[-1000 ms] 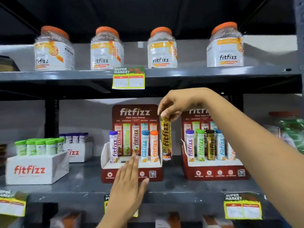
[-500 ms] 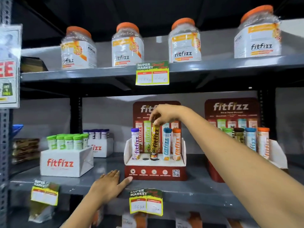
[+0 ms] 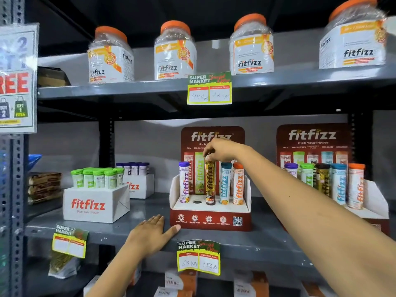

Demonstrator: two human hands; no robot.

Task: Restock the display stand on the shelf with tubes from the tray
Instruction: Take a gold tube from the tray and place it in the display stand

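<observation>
A red fitfizz display stand (image 3: 210, 220) sits on the middle shelf (image 3: 257, 243). It holds a purple tube (image 3: 184, 182), a blue tube (image 3: 225, 183) and an orange tube (image 3: 238, 184). A dark gold tube (image 3: 210, 181) stands upright in the stand's middle hole, with my right hand (image 3: 220, 150) pinching its cap from above. One empty hole (image 3: 197, 202) shows between the purple and gold tubes. My left hand (image 3: 150, 234) lies flat on the shelf, its thumb touching the stand's front left corner.
A second, full fitfizz stand (image 3: 321, 172) is to the right. White boxes with green-capped tubes (image 3: 96, 202) and purple-capped tubes (image 3: 137, 179) stand at the left. Orange-lidded jars (image 3: 174, 52) line the upper shelf. Price tags (image 3: 198, 257) hang from the shelf edges.
My right hand carried the gold tube left from beside the stand and lowered it into the middle hole. My left hand slid off the stand's front onto the shelf.
</observation>
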